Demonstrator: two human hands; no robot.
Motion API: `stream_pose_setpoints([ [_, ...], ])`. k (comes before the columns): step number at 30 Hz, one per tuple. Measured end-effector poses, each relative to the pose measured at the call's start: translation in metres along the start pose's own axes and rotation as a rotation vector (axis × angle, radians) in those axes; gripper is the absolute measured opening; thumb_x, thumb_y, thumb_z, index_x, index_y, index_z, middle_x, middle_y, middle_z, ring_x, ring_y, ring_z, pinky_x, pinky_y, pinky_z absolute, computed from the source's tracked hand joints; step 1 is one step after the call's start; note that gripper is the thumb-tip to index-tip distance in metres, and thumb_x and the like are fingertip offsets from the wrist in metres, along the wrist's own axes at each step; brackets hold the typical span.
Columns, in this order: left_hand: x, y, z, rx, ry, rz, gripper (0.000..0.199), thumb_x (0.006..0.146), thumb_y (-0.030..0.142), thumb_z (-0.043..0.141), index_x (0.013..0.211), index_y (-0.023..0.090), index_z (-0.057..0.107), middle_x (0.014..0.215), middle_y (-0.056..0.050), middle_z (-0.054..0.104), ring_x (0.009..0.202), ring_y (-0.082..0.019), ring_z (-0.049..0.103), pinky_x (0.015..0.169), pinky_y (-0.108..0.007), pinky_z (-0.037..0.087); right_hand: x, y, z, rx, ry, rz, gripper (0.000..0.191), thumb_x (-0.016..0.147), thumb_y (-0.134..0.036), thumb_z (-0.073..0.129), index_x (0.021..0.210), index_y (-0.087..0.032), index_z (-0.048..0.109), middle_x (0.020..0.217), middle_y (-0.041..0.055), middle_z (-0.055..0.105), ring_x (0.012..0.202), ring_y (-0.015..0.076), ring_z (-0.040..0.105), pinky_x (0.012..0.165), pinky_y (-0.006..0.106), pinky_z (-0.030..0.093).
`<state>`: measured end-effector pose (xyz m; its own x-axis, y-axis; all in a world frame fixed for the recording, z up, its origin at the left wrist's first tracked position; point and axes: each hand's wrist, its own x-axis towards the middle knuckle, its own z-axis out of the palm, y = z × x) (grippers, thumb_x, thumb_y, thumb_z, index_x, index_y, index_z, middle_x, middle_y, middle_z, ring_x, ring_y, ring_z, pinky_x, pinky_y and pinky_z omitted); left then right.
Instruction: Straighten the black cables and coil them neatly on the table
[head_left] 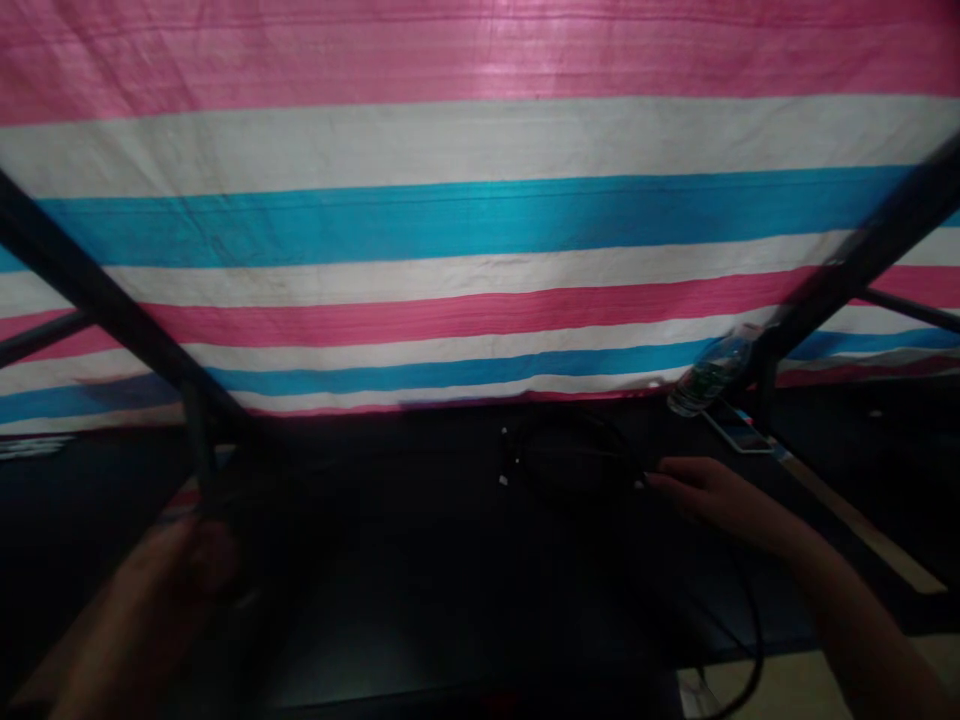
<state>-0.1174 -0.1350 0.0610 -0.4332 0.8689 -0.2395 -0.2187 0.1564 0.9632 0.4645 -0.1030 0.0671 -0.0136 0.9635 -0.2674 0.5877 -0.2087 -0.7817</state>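
My right hand (pixel 709 490) is closed, its fingertips pinched at the edge of a coiled black cable (pixel 626 440) lying on the dark tabletop (pixel 420 560). Small white tips show at the coil's left side and by my fingers. A loop of black cable (pixel 754 625) hangs from below this hand past the table's front edge. At the lower left, my left hand (pixel 184 560) is smeared by motion and in shadow, near a dark upright post (pixel 197 440). Whether it holds anything cannot be made out.
A clear plastic bottle (pixel 712 372) leans by the right frame bar (pixel 832 285), with a phone (pixel 739 428) lying beside it. Another dark bar (pixel 112 290) slants down at the left. A striped pink, white and blue sheet (pixel 480 220) hangs behind the table.
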Motion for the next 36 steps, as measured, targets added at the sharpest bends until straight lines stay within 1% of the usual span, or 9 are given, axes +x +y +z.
stream_pose_setpoints([
  [4, -0.035, -0.027, 0.075, -0.329, -0.156, -0.07, 0.051, 0.059, 0.053, 0.089, 0.063, 0.02, 0.051, 0.043, 0.01, 0.036, 0.037, -0.007, 0.03, 0.035, -0.018, 0.034, -0.006, -0.028, 0.065, 0.398, 0.09, -0.029, 0.058, 0.068, -0.073, 0.073, 0.064, -0.017, 0.058, 0.053, -0.0057, 0.041, 0.047, 0.0074, 0.035, 0.044, 0.021, 0.024],
  [8, -0.059, -0.056, 0.131, -0.277, -0.271, 0.007, 0.035, 0.081, 0.051, 0.075, 0.084, 0.02, 0.059, 0.048, 0.008, 0.048, 0.043, -0.008, 0.043, 0.047, -0.02, 0.04, -0.029, -0.069, 0.129, 0.955, 0.071, 0.04, 0.054, 0.069, -0.065, 0.08, 0.063, -0.019, 0.051, 0.049, -0.01, 0.032, 0.042, 0.0048, 0.027, 0.043, 0.022, 0.026],
  [13, -0.079, -0.066, 0.155, -0.05, -0.417, 0.062, 0.027, 0.092, 0.046, 0.063, 0.101, 0.021, 0.063, 0.087, -0.005, 0.076, 0.091, -0.021, 0.07, 0.088, -0.033, 0.054, -0.048, -0.093, 0.199, 1.255, -0.29, 0.097, 0.048, 0.077, -0.065, 0.074, 0.068, -0.02, 0.059, 0.043, -0.0134, 0.022, 0.035, 0.0032, 0.015, 0.04, 0.021, 0.019],
  [17, -0.106, -0.067, 0.16, 0.179, -0.523, 0.162, 0.023, 0.095, 0.041, 0.058, 0.1, 0.022, 0.072, 0.109, -0.01, 0.077, 0.108, -0.027, 0.07, 0.097, -0.041, 0.054, -0.048, -0.088, 0.233, 1.269, -0.194, 0.149, 0.048, 0.071, -0.065, 0.078, 0.07, -0.018, 0.067, 0.051, -0.0045, 0.05, 0.042, 0.0081, 0.044, 0.045, 0.023, 0.036],
  [21, -0.12, -0.088, 0.163, 0.376, -0.685, 0.542, 0.03, 0.1, 0.026, 0.048, 0.116, 0.031, 0.073, 0.133, -0.005, 0.069, 0.131, -0.026, 0.058, 0.116, -0.049, 0.042, -0.049, -0.084, 0.238, 1.33, 0.022, 0.339, 0.05, 0.049, -0.05, 0.095, 0.084, -0.023, 0.073, 0.089, 0.0034, 0.074, 0.087, 0.0223, 0.069, 0.077, 0.032, 0.053],
  [25, -0.113, -0.125, 0.162, 0.607, -0.769, 0.908, 0.051, 0.1, 0.018, 0.045, 0.145, 0.042, 0.049, 0.152, -0.001, 0.051, 0.147, -0.027, 0.036, 0.123, -0.057, 0.026, -0.044, -0.093, 0.223, 1.318, -0.005, 0.386, 0.054, 0.053, -0.05, 0.093, 0.095, -0.023, 0.073, 0.096, 0.0045, 0.076, 0.098, 0.0252, 0.069, 0.087, 0.035, 0.053],
  [27, -0.114, -0.134, 0.162, 0.689, -0.697, 0.916, 0.059, 0.099, 0.018, 0.047, 0.15, 0.046, 0.04, 0.159, 0.001, 0.041, 0.15, -0.03, 0.027, 0.121, -0.058, 0.03, -0.038, -0.1, 0.213, 1.285, -0.024, 0.349, 0.049, 0.056, -0.047, 0.093, 0.093, -0.022, 0.073, 0.087, 0.0024, 0.075, 0.091, 0.0229, 0.071, 0.083, 0.033, 0.053],
  [30, -0.128, -0.121, 0.165, 0.745, -0.633, 0.727, 0.066, 0.095, 0.026, 0.055, 0.153, 0.049, 0.032, 0.165, 0.003, 0.027, 0.151, -0.033, 0.026, 0.114, -0.054, 0.043, -0.028, -0.111, 0.198, 1.256, -0.117, 0.133, 0.037, 0.066, -0.047, 0.088, 0.083, -0.02, 0.07, 0.073, 0.0011, 0.07, 0.074, 0.0193, 0.069, 0.069, 0.029, 0.053],
  [36, -0.17, -0.052, 0.156, 0.778, -0.942, 0.607, 0.036, 0.094, 0.041, 0.063, 0.13, 0.041, 0.06, 0.145, -0.006, 0.054, 0.125, -0.024, 0.057, 0.096, -0.04, 0.055, -0.007, -0.117, 0.166, 1.092, -0.218, -0.141, 0.035, 0.084, -0.051, 0.072, 0.087, -0.016, 0.065, 0.049, -0.0082, 0.048, 0.037, 0.0074, 0.044, 0.041, 0.021, 0.032],
])
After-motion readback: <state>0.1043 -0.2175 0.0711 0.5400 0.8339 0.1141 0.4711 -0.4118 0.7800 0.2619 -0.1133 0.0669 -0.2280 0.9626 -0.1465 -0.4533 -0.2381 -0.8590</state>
